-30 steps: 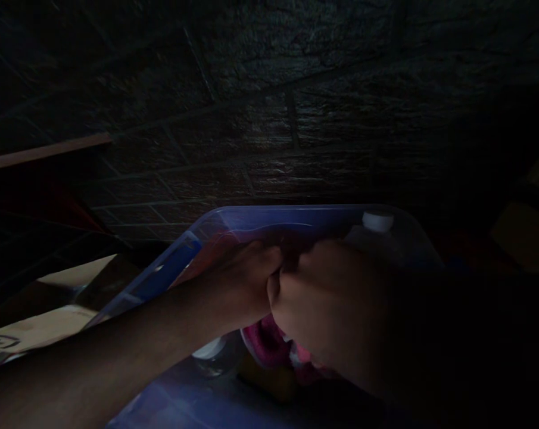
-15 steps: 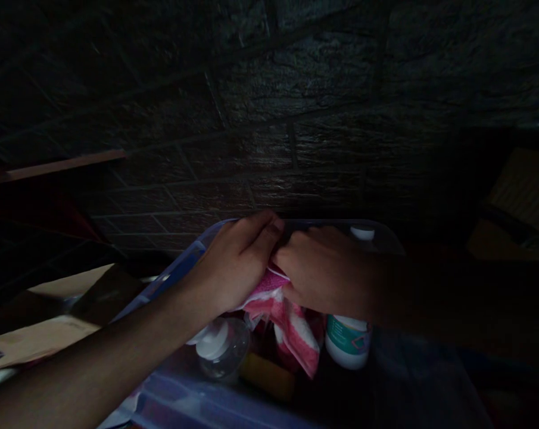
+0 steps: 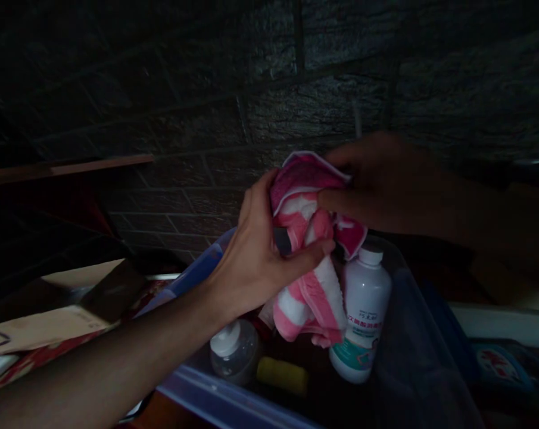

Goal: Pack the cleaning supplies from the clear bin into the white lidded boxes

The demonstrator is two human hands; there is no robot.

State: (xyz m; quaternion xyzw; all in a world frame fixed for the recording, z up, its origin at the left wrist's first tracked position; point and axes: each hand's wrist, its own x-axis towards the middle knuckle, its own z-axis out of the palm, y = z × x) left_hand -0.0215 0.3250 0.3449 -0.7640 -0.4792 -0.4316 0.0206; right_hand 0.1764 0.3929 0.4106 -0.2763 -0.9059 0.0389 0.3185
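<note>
Pink cloths [image 3: 311, 280], one striped with white and one deep magenta with a pale edge, hang bunched above a clear plastic bin [image 3: 233, 396]. My left hand [image 3: 269, 244] is wrapped round them from the left, its thumb across the striped part. From the right, my right hand [image 3: 376, 185] pinches the upper part of the bundle; it is dark and somewhat blurred. Just below stands a white bottle [image 3: 363, 316] with a green and red label. A clear pump bottle [image 3: 236, 351] and a yellow roll-like object [image 3: 282, 375] are also inside the bin.
A dark brick-patterned wall [image 3: 206, 143] rises behind the bin. An open cardboard box [image 3: 59, 322] sits at left, below a wooden shelf edge [image 3: 103, 165]. Packaged goods [image 3: 497, 363] lie in shadow at right.
Both hands have risen out of the bin with the pink cloths, the right one moving up and right. More of the white bottle now shows, and the view has shifted slightly.
</note>
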